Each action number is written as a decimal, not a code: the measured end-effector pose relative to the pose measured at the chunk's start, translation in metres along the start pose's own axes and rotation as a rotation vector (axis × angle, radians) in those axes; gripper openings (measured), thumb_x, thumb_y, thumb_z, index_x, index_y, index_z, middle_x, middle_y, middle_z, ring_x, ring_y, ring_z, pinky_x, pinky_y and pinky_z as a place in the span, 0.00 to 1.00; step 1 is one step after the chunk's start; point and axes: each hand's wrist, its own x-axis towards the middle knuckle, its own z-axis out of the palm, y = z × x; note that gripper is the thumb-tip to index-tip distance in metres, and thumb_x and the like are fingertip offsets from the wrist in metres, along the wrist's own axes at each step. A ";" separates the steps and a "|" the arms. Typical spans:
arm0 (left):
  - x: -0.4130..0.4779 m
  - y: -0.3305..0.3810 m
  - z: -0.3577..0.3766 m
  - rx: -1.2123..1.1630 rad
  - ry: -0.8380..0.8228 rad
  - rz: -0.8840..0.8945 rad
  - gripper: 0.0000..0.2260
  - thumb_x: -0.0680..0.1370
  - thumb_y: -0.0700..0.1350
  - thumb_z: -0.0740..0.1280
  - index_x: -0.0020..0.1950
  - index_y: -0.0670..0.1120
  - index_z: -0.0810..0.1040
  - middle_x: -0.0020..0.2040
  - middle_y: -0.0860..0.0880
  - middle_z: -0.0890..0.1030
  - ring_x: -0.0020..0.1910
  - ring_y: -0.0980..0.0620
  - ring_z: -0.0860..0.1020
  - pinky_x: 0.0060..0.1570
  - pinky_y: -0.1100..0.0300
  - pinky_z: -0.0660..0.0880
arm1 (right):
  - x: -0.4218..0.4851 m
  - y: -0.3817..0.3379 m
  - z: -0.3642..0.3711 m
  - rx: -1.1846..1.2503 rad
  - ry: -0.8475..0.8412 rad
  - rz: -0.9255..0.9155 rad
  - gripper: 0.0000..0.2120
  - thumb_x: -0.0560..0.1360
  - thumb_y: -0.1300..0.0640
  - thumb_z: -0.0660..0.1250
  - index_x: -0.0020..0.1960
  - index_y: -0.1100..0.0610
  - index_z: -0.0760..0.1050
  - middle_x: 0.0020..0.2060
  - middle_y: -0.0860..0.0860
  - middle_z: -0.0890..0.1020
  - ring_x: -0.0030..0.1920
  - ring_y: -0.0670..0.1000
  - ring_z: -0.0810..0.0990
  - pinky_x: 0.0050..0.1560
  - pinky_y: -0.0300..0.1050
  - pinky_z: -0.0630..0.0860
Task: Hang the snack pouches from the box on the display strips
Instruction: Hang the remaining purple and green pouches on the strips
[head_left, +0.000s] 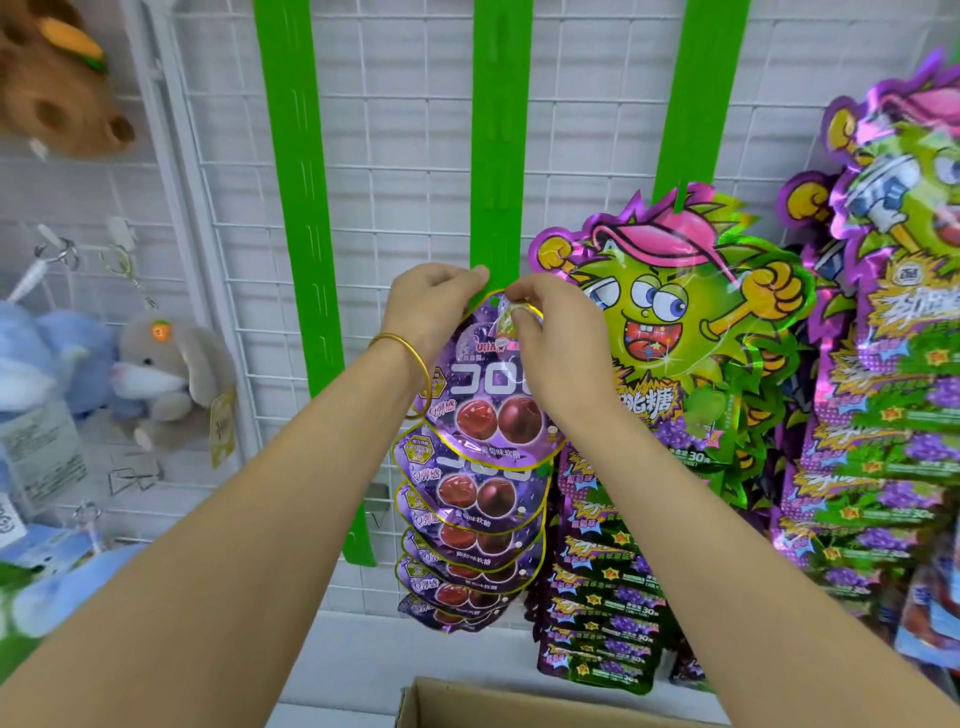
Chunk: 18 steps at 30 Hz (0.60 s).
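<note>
Both hands pinch the top edge of a glossy purple grape-gummy pouch with a gold rim (485, 379): the left hand (431, 306) grips its upper left corner, and the right hand (550, 338) closes thumb and fingertips on the top centre, around what looks like the hang hole, pressing it against the middle bright green plastic display strip (496, 156). Whether the pouch is already caught on a hook I cannot tell, since the fingers cover that spot. Below it, about five more pouches of the same kind (467, 530) already hang in an overlapping column down this strip, so the lower part looks filled and the upper stretch is bare. The left green strip (306, 218) carries nothing at all, while the right green strip (701, 104) holds large purple-and-green cartoon candy bags (670, 322). The brown cardboard box (467, 701) shows only an edge at the bottom (its contents are out of sight), so how many pouches remain is unknown. My judgement: the work is partly done, with plenty of hanging room left.
</note>
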 end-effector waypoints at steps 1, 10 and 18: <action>0.000 0.000 0.000 0.007 -0.001 -0.007 0.10 0.74 0.46 0.68 0.34 0.48 0.75 0.30 0.50 0.71 0.29 0.54 0.69 0.31 0.65 0.68 | -0.001 0.000 0.000 0.003 -0.007 0.008 0.11 0.77 0.62 0.60 0.58 0.59 0.75 0.55 0.55 0.80 0.58 0.55 0.76 0.57 0.52 0.72; -0.003 0.000 -0.003 -0.009 -0.010 -0.029 0.08 0.75 0.48 0.67 0.37 0.48 0.75 0.36 0.48 0.76 0.34 0.52 0.72 0.32 0.64 0.70 | -0.007 -0.001 0.003 0.004 -0.048 0.050 0.11 0.77 0.61 0.60 0.58 0.58 0.75 0.55 0.54 0.80 0.58 0.55 0.76 0.58 0.53 0.72; -0.022 -0.031 -0.020 0.018 -0.068 0.008 0.09 0.76 0.36 0.65 0.55 0.37 0.77 0.38 0.49 0.79 0.34 0.59 0.76 0.36 0.72 0.74 | -0.024 0.008 0.006 -0.039 -0.121 0.015 0.11 0.77 0.64 0.59 0.58 0.58 0.71 0.55 0.55 0.77 0.56 0.57 0.74 0.54 0.54 0.72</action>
